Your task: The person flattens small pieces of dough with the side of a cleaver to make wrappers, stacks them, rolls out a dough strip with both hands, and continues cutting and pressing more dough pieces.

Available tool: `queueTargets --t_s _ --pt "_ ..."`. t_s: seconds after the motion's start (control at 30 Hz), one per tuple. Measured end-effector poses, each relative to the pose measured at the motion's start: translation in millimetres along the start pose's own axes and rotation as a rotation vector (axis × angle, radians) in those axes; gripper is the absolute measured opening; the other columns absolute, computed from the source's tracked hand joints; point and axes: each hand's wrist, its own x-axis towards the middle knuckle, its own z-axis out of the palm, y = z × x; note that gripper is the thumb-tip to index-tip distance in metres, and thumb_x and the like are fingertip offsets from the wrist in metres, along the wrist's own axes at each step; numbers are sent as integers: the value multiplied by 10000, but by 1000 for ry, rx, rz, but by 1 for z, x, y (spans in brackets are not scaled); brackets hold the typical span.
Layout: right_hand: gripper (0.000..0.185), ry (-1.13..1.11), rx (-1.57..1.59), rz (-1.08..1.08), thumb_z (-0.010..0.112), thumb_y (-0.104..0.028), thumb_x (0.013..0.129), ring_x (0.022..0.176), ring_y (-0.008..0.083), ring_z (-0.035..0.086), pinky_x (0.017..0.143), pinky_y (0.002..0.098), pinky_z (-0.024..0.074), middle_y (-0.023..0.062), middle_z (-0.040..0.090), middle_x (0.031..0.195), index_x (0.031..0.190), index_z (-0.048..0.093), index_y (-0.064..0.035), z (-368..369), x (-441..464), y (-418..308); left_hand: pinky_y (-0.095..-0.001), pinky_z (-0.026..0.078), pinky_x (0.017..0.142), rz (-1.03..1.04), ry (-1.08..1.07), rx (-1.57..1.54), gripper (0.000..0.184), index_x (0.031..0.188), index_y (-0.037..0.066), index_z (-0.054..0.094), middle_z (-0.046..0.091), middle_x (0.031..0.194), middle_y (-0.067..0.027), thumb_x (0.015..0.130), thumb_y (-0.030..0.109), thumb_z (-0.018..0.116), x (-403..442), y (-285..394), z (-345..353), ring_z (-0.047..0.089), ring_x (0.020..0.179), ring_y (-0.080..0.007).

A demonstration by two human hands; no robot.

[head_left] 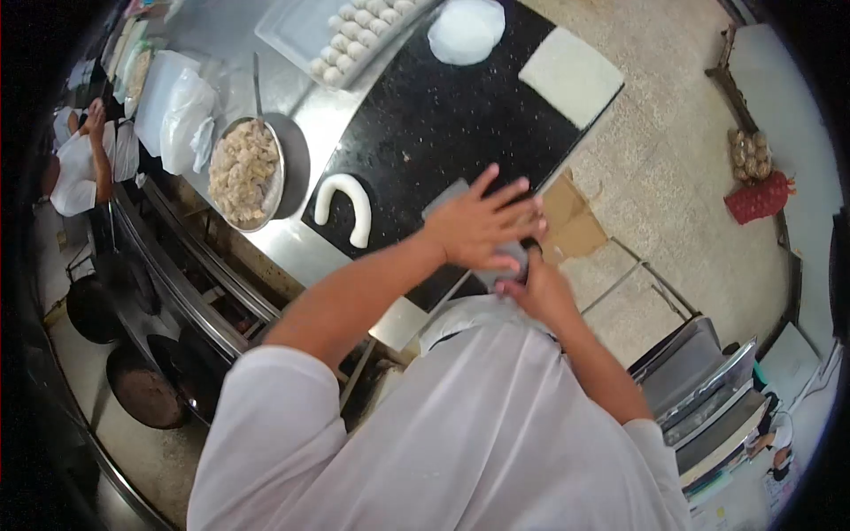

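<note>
My left hand (482,221) is spread open, palm down, over a flat grey blade (509,273) that shows on both sides of it. My right hand (542,288) is closed round the dark handle of the blade, close to my white apron. A curved white roll of dough (346,202) lies on the black worktop (398,133), left of my hands. At the far end of the worktop are a round white mound (467,31) and a folded white cloth (573,77).
A metal bowl of chunky filling (243,173) with a spoon stands at the left. Behind it is a plastic tray (297,35) with several dough balls (365,35). Dark woks (146,387) sit lower left. Another person (80,177) is at the far left. Trays (708,389) stand lower right.
</note>
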Motion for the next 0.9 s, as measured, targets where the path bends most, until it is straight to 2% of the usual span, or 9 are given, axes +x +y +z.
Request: queueTargets --t_s 0.17,0.23,0.33,0.43,0.5,0.53,0.6,0.8,0.9 --pt "719 -158 -48 47 847 -355 788 1022 459 692 850 515 554 306 669 1202 1282 543 69 -81 64 -45 -664 125 1218 -120 76 157 755 1540 279 476 389 1631 -92 906 680 562 33 -55 -27 295 1529 -364" --pt "609 -108 -125 49 821 -460 798 1019 437 704 874 513 553 267 724 1056 1163 663 1 -86 73 -52 -667 130 1217 -132 144 163 774 1551 274 463 373 1639 -116 907 696 544 38 -69 -31 283 1532 -386" --pt "633 -51 -77 -127 824 -428 806 1060 442 692 911 513 544 267 720 1075 1222 629 7 -42 39 -22 -664 110 1223 -92 94 86 771 1555 278 458 369 1640 -125 920 714 508 16 -45 -14 278 1537 -379" --pt "673 -164 184 -92 834 -386 806 1103 452 672 935 517 535 273 715 1082 1274 588 30 -17 5 -1 -670 121 1220 -49 -13 29 767 1522 290 495 400 1623 -105 906 746 488 -4 8 4 297 1531 -364" --pt "680 311 -130 -249 843 -346 801 1096 459 668 921 524 537 279 710 1082 1280 559 46 -17 -5 -2 -671 136 1216 -21 34 -71 761 1512 292 507 413 1615 -98 901 746 497 13 7 11 308 1526 -360" --pt "680 292 -123 -220 843 -346 801 1096 459 668 921 524 537 279 710 1082 1280 559 46 -26 -7 -6 -665 140 1218 -57 17 9 756 1509 288 512 422 1609 -92 901 739 508 23 1 -3 313 1523 -360" --pt "658 -123 -49 61 847 -361 791 1065 457 677 904 528 539 284 701 1103 1235 572 40 -70 33 -22 -659 145 1219 -67 11 126 752 1505 283 516 430 1603 -87 902 732 518 41 -23 -15 318 1519 -359" --pt "627 -109 18 -58 813 -402 811 1078 460 671 912 531 536 283 684 1162 1221 577 9 -79 62 -35 -661 117 1222 -153 146 113 774 1538 261 480 362 1643 -130 907 706 537 41 -64 -27 276 1536 -388" --pt "732 -116 -100 -241 805 -402 824 1103 463 664 939 545 521 298 668 1213 1354 524 17 -38 16 0 -674 92 1218 -132 33 37 778 1553 288 460 364 1646 -114 904 713 525 5 -3 -1 257 1548 -383"
